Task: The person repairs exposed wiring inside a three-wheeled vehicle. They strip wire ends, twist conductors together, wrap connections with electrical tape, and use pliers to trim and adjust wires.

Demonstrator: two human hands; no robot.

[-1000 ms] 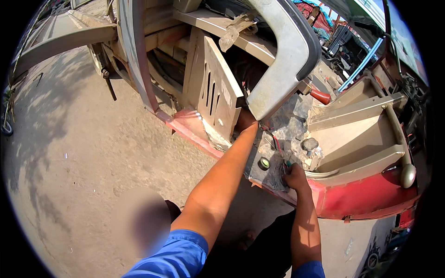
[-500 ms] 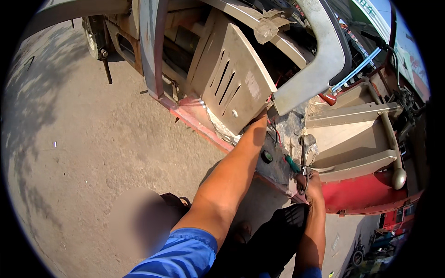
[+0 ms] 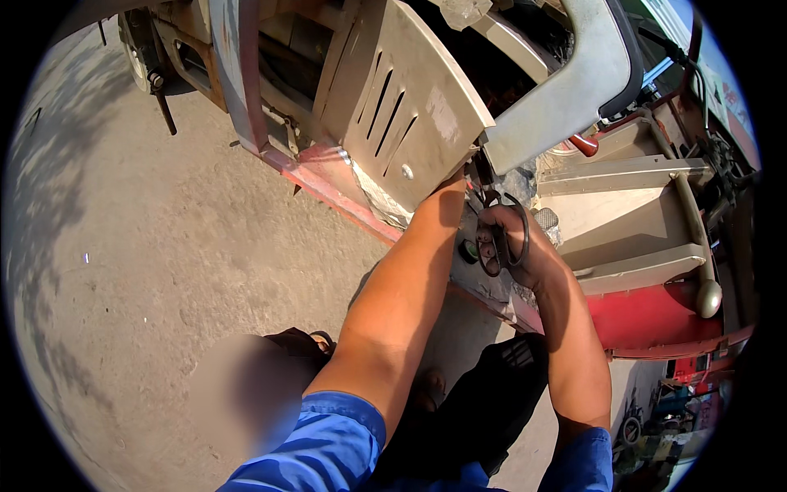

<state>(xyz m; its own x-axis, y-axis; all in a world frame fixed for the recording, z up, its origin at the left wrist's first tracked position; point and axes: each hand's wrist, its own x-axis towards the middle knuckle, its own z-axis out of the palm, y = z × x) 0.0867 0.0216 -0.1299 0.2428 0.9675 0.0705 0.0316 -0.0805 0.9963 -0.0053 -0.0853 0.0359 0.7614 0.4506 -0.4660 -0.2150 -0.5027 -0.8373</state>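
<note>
Head view shows my right hand (image 3: 512,246) clenched through the scissors (image 3: 500,225), left hand (image 3: 453,182) hidden above them behind the louvred panel (image 3: 402,107), so a slipping blade could nick it.

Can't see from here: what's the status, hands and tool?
Right hand grips black-handled scissors. Left hand mostly hidden behind grey slotted metal panel.

Left hand (image 3: 456,182) hidden behind slotted panel (image 3: 410,107); scissor blades unseen.
</note>
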